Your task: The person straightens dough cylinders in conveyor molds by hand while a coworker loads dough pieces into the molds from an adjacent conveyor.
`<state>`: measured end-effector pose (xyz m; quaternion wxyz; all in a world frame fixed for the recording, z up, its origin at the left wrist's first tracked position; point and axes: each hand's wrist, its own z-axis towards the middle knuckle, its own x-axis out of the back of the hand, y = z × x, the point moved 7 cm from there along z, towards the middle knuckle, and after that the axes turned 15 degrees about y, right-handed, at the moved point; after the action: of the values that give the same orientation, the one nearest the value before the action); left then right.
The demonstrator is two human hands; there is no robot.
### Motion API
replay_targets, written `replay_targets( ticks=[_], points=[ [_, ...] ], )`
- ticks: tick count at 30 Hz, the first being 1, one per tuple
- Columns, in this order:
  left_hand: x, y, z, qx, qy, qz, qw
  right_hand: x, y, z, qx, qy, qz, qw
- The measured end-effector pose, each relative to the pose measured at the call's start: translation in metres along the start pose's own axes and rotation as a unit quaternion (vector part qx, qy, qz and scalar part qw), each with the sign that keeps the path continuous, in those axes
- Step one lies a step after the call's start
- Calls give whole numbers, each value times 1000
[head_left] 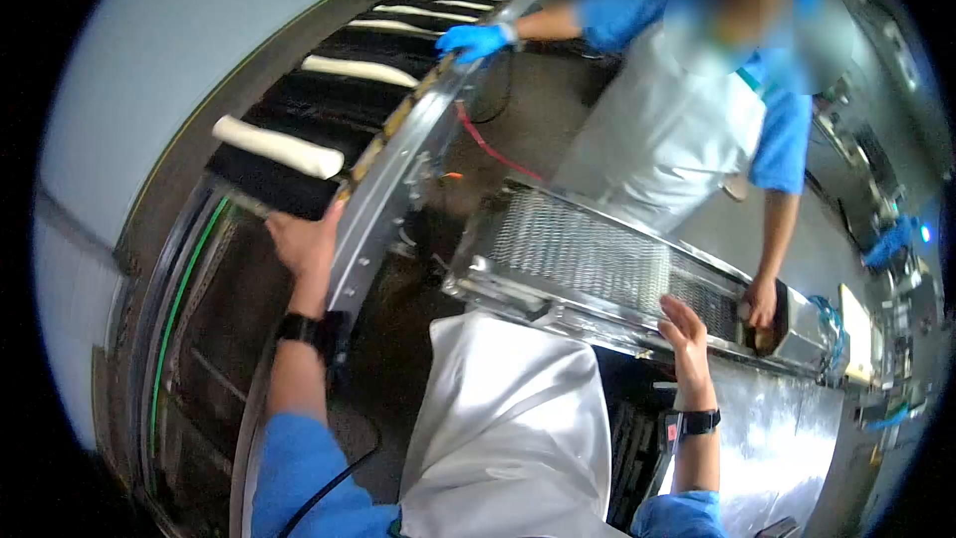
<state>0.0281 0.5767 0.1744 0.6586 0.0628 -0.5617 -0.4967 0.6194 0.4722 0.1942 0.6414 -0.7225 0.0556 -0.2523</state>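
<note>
Find nearest pale strip (279, 147) across dark conveyor belt (274, 180), just beyond left hand (304, 242) at belt edge; cannot tell whether grasping. Note right hand (687, 342) released, near mesh conveyor (578, 237). Treat strip as probably soft, light, easily stretched; support from beneath near both ends.

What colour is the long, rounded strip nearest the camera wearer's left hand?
Creamy white; the long, rounded strip shows best in the head view.
</note>
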Motion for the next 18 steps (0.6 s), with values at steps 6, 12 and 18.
replay_targets(
  ticks=[6,12,18],
  points=[
    [-18,-9,7,-55,35,-61,996,176,137,-16,46,242,-386,889],
    [2,9,-3,-84,61,-99,990,213,169,-19,-30,251,-560,789],
    [23,32,-16,-38,25,-88,995,210,160,16,-6,271,-550,790]
  ],
)
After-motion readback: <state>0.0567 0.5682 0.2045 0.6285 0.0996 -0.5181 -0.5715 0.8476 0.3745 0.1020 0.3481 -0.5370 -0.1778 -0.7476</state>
